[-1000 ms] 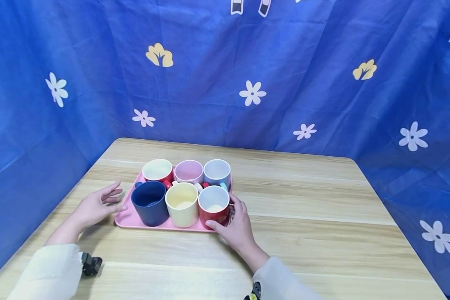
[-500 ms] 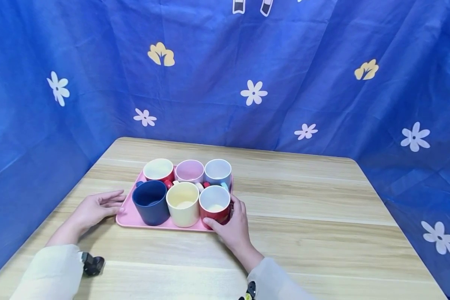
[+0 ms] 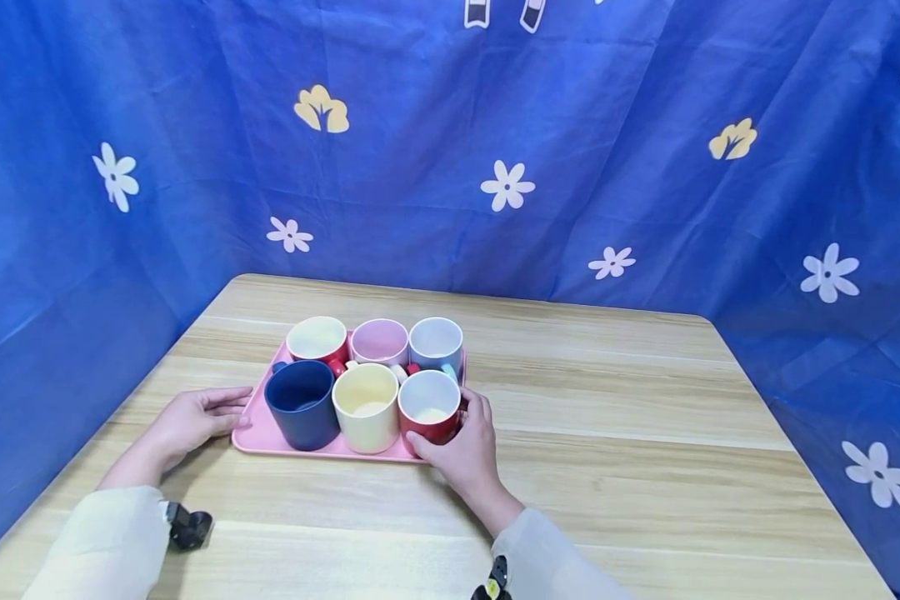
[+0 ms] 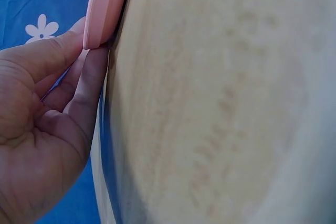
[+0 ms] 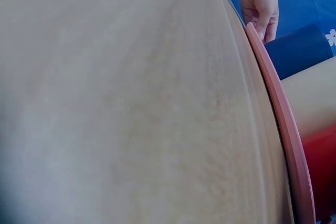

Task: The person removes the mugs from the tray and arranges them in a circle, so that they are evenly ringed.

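On the pink tray (image 3: 257, 435) two rows of mugs stand upright. The front row is a navy mug (image 3: 300, 412), a cream mug (image 3: 365, 417) and a red mug with a white inside (image 3: 429, 402). My left hand (image 3: 189, 427) pinches the tray's left end; in the left wrist view its thumb (image 4: 58, 51) lies over the rim and fingers reach underneath. My right hand (image 3: 467, 450) holds the front red mug, thumb at its front and fingers at its right side. In the right wrist view that hand is out of sight, and the tray's edge (image 5: 286, 124) shows.
Behind stand another red mug (image 3: 317, 337), a pink mug (image 3: 379, 340) and a light blue mug (image 3: 436, 340). The wooden table (image 3: 607, 433) stretches to the right. A blue flowered cloth (image 3: 450, 150) hangs behind and at the sides.
My left hand has closed from spread fingers beside the tray to a pinch on its left end. The right thumb has slid slightly up and left on the red mug. The mugs stay in place.
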